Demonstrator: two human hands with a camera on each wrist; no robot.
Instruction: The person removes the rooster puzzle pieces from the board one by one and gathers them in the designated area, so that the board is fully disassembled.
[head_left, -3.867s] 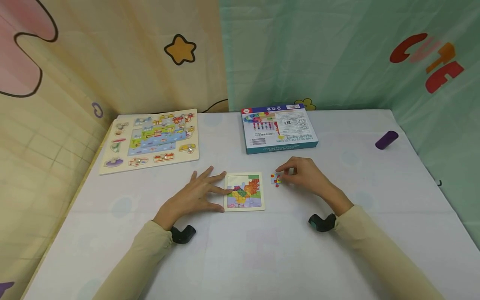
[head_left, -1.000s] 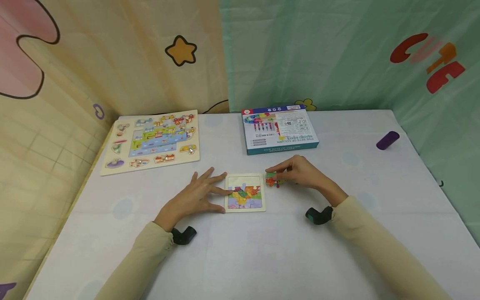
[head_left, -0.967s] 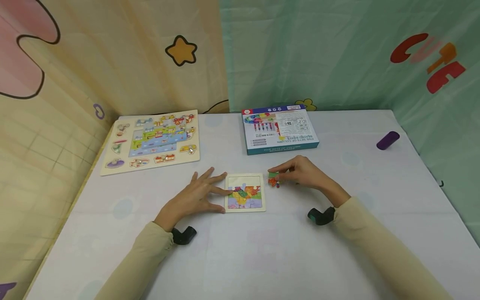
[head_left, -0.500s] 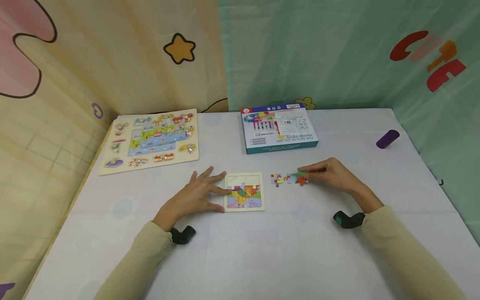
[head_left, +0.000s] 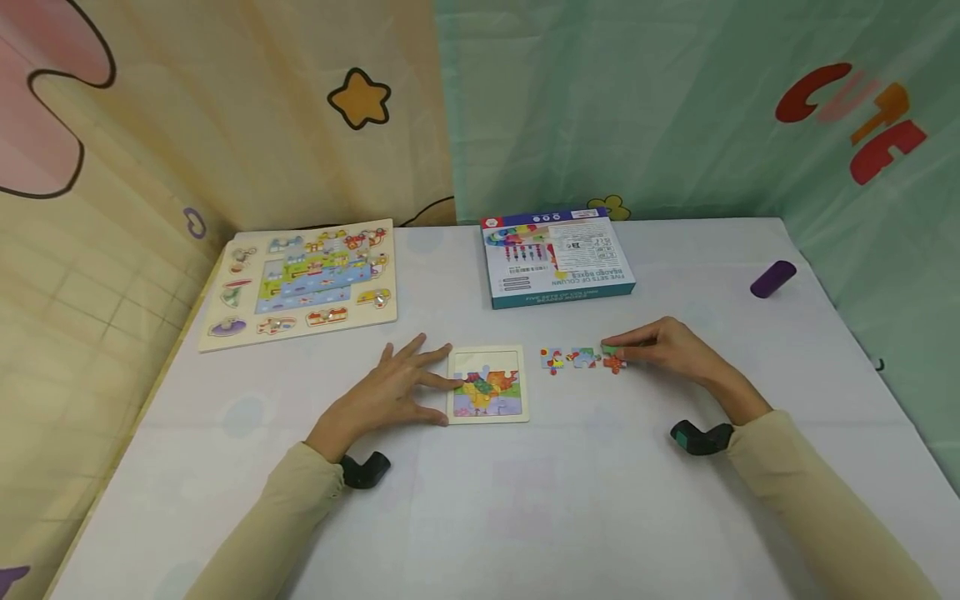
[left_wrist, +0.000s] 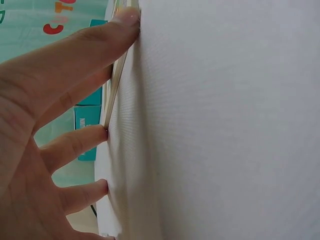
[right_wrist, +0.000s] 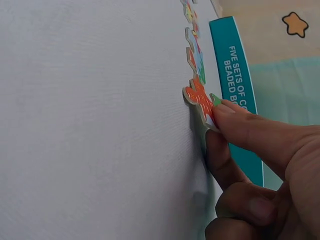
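My left hand (head_left: 386,396) lies with spread fingers at the left side of a small framed jigsaw puzzle (head_left: 525,392). In the left wrist view, its thumb (left_wrist: 127,20) touches the edge of the wooden tray (left_wrist: 116,85). The puzzle's lower part is filled with a colourful picture; its top strip is bare. To the right, my right hand (head_left: 671,354) pinches a red and green jigsaw piece (right_wrist: 200,100) between thumb and finger, tilted at the table surface. Left of it lie a middle jigsaw piece (head_left: 583,357) and a farther jigsaw piece (head_left: 552,359), in a row.
A large wooden picture board (head_left: 300,329) lies at the back left. Behind the puzzle is a flat teal-edged box (head_left: 562,258). A purple cylinder (head_left: 772,279) rests at the far right. Curtains (head_left: 600,100) stand behind the white table (head_left: 510,517).
The red piece has left the puzzle's upper right. My right hand carried it beside the frame, then rightward past the other two loose pieces. My left hand stays put.
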